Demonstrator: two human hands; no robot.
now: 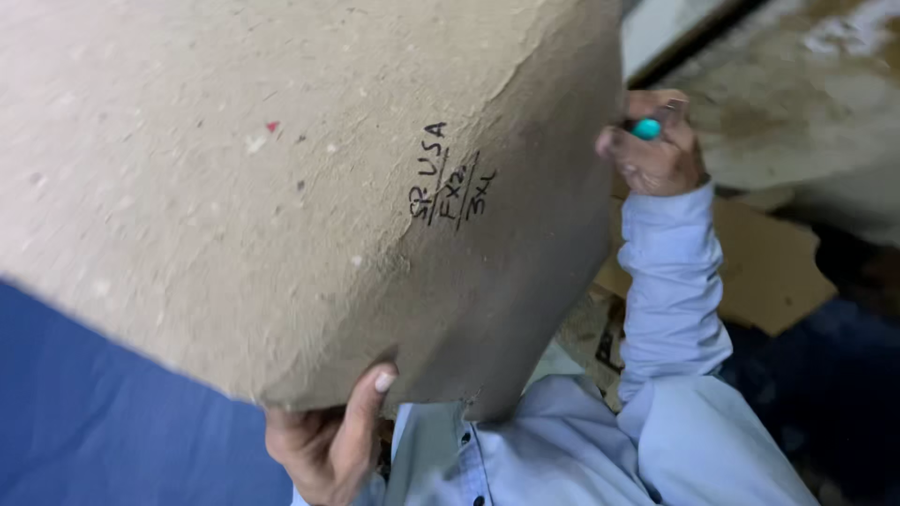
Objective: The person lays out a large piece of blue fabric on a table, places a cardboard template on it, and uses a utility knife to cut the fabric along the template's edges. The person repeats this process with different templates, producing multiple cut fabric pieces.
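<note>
At the bottom centre of the frame the left hand [328, 440] grips the lower edge of one big tan pulp-board form [281, 187], thumb pressed on its face; the form fills the upper left and middle. At the upper right, the right hand [656, 150] is closed around one teal-tipped marker [646, 128], just beside the form's right edge. One flat cardboard piece [769, 272] lies at right, and blue cloth [94, 422] at lower left.

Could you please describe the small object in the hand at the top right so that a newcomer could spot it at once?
Start at the big tan, rough-surfaced moulded fibre form filling most of the view and follow its right edge upward. There the right hand, at the end of a pale blue sleeve, grips a small marker with a turquoise cap. Its bright turquoise is the only such colour among the browns and blues.
</note>
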